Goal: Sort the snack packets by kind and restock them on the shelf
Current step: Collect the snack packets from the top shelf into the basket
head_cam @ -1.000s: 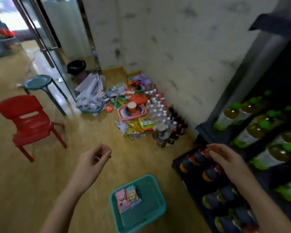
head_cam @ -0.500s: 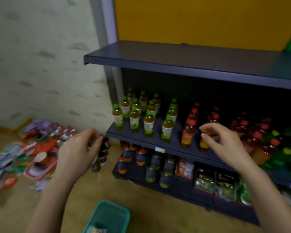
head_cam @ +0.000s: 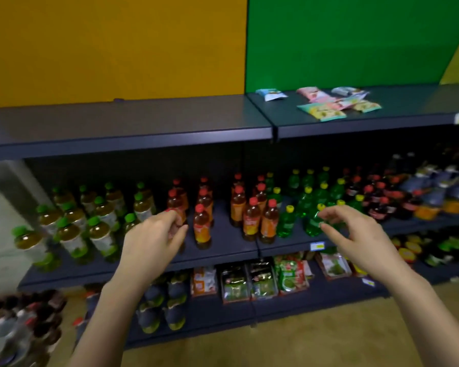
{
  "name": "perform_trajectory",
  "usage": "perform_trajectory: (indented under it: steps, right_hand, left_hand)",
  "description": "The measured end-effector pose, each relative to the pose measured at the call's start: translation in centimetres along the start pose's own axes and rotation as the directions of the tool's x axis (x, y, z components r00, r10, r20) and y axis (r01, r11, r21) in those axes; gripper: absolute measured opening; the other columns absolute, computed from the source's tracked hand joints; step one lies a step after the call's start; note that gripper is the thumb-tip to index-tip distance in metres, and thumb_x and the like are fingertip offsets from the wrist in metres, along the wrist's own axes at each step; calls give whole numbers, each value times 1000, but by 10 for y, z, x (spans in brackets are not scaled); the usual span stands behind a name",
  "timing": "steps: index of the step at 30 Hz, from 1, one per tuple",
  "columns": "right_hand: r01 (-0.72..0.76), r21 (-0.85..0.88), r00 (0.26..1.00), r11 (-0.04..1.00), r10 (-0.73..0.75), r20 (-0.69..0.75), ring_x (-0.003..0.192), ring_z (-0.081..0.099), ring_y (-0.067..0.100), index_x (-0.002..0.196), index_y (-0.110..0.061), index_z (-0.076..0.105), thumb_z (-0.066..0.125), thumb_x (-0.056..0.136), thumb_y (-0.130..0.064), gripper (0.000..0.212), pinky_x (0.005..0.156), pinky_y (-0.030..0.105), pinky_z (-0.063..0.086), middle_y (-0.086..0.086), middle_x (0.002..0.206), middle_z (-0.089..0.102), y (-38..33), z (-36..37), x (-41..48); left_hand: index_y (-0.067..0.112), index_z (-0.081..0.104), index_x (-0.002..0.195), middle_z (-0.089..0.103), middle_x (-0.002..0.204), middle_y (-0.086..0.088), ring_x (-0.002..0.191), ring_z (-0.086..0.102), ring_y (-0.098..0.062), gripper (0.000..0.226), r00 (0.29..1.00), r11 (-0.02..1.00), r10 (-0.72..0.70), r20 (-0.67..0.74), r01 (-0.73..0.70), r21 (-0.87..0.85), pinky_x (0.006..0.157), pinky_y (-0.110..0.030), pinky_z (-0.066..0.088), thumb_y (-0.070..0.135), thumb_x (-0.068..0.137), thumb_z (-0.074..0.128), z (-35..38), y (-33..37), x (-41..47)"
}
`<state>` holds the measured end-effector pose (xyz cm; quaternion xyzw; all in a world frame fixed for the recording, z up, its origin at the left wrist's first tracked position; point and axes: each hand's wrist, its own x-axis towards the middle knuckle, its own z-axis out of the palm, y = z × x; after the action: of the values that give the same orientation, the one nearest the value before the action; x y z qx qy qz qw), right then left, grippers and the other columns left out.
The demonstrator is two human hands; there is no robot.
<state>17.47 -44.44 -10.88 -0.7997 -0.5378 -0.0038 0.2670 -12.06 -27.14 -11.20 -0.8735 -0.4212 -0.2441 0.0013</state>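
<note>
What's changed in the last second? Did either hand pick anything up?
The view swung from the floor and teal basket up to the shelves. The basket is out of view, and snack packets on the top shelf now show. Left hand and right hand stayed raised, loosely curled and empty.

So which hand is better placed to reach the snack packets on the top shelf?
Probably the right. The right hand is empty and sits almost directly below the snack packets on the top shelf; the left hand is further over, under the yellow-backed section.
</note>
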Motion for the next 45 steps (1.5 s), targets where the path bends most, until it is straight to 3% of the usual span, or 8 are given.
perform_trajectory:
  steps: [11, 19, 26, 32, 35, 39, 41, 45]
  right_hand:
    - [75, -48, 997, 996, -76, -11, 99, 56, 8, 112, -24, 59, 56, 89, -29, 23, 74, 29, 46, -11, 105, 59, 106, -48, 83]
    - [155, -22, 987, 988, -156, -31, 100, 57, 9, 109, -29, 58, 56, 87, -32, 22, 80, 36, 50, -13, 105, 59, 118, -52, 173]
    - [94, -4, 985, 996, -94, -145, 104, 58, 21, 108, -25, 60, 54, 89, -35, 23, 84, 40, 49, -3, 113, 63, 107, -64, 276]
    - [-123, -282, 990, 952, 135, 26, 113, 50, 30, 110, -11, 57, 45, 85, -61, 57, 83, 39, 44, 11, 121, 54, 108, -55, 350]
    - [-173, -270, 971, 947, 211, 117, 98, 56, 29, 75, -13, 49, 48, 75, -73, 60, 70, 33, 40, 11, 99, 58, 109, -53, 370]
    - [-184, -223, 935, 957, 240, 261, 66, 47, 20, 62, -14, 40, 59, 65, -75, 64, 55, 29, 33, 2, 67, 47, 107, -59, 387]
    - [-170, -172, 925, 970, 217, 312, 63, 46, 17, 66, -12, 46, 62, 67, -71, 61, 55, 30, 32, 3, 68, 51, 109, -60, 392]
    - [-124, -33, 948, 992, 128, 291, 94, 61, 23, 98, -7, 67, 61, 76, -59, 57, 80, 31, 48, 8, 100, 69, 119, -69, 402]
  left_hand:
    - [19, 61, 86, 63, 79, 5, 77, 62, -19, 15, 996, 998, -62, -59, 63, 26, 55, -28, 42, 34, 87, 58, 48, 108, 84]
    - [19, 61, 83, 63, 75, 4, 72, 64, -21, 27, 984, 992, 22, -178, 1, 128, 52, -26, 41, 42, 86, 46, 52, 117, 155]
    - [17, 59, 80, 63, 73, 2, 72, 63, -26, 24, 957, 991, 96, -273, -67, 116, 50, -25, 33, 38, 84, 48, 57, 124, 255]
    - [15, 58, 90, 63, 92, -2, 91, 59, -26, 21, 975, 997, 62, -212, -48, 68, 62, -28, 32, 36, 90, 53, 83, 137, 329]
    - [15, 57, 93, 62, 97, -2, 96, 57, -27, 24, 984, 994, 65, -168, -50, 94, 64, -28, 32, 38, 90, 51, 87, 145, 358]
    - [15, 58, 93, 63, 102, -4, 97, 57, -28, 28, 991, 992, 71, -112, -59, 108, 67, -29, 34, 41, 91, 49, 93, 155, 400]
    - [14, 59, 95, 63, 102, -5, 95, 57, -29, 30, 996, 998, 51, -75, -49, 29, 68, -30, 37, 42, 92, 48, 102, 161, 423]
    - [9, 57, 99, 62, 105, -11, 96, 55, -31, 37, 999, 998, -39, -14, 38, -52, 69, -31, 36, 44, 92, 47, 127, 172, 471]
